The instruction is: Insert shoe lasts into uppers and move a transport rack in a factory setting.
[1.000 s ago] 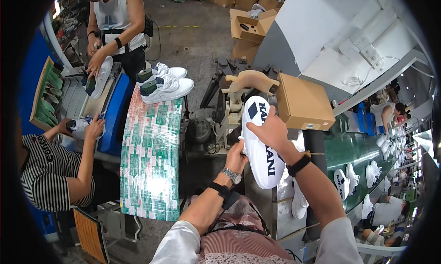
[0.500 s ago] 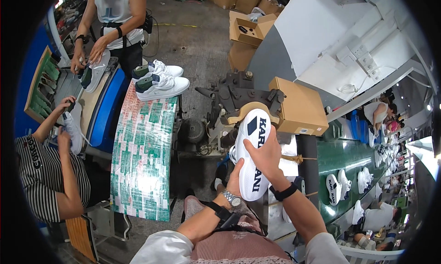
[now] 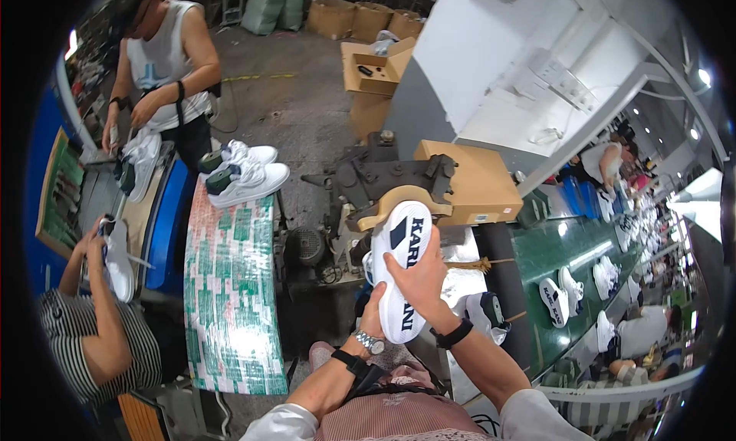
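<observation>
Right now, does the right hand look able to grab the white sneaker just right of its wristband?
Probably not: the right hand is taken up holding the sole-up sneaker. Otherwise likely, since the white sneaker sits close beside the black wristband with nothing evident between.

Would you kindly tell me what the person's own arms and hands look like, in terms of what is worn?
The left hand and right hand are both gloveless. The left wrist wears a silver metal watch, then a black strap further up; the right wrist wears a black band. White sleeves leave both forearms bare.
</observation>
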Demonstrator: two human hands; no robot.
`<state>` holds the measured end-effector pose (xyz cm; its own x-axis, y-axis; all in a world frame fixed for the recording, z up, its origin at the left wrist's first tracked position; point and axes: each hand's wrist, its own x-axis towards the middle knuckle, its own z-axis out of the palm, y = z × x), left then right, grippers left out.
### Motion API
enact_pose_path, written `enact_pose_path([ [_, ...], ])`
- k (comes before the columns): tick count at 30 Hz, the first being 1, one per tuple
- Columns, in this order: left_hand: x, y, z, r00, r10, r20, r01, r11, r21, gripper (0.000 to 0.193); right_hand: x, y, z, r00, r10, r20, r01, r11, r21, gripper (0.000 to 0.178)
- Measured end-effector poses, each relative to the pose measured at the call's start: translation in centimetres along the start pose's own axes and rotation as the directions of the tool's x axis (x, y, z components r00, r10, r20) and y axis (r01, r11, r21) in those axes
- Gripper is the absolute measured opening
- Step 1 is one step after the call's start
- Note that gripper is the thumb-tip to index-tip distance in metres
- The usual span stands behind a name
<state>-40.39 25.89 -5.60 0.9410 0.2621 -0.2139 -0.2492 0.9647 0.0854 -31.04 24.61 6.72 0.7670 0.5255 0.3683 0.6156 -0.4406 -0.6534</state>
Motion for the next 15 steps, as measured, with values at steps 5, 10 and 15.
enact_pose_path([
  [5, -5.7, 1.6, -2.8, 0.971, -0.108, -0.213, 0.158, 0.959, 0.235, 0.061, -3.8, 0.5, -3.6, 0.987, -0.001, 0.159, -0.016, 0.994, 0.108, 0.089],
  [10, -14.0, 11.9, -1.0, 0.985, -0.092, -0.145, 0.171, 0.453, 0.875, 0.063, -4.1, 8.7, -3.3, 0.427, 0.251, 0.869, -0.882, -0.094, 0.461, 0.085],
  [15, -18.1, 14.6, -2.0, 0.948, -0.150, -0.280, 0.227, -0.300, 0.927, 0.051, -0.8, 5.2, 5.6, 0.497, -0.034, 0.867, -0.792, -0.426, 0.437, 0.080],
])
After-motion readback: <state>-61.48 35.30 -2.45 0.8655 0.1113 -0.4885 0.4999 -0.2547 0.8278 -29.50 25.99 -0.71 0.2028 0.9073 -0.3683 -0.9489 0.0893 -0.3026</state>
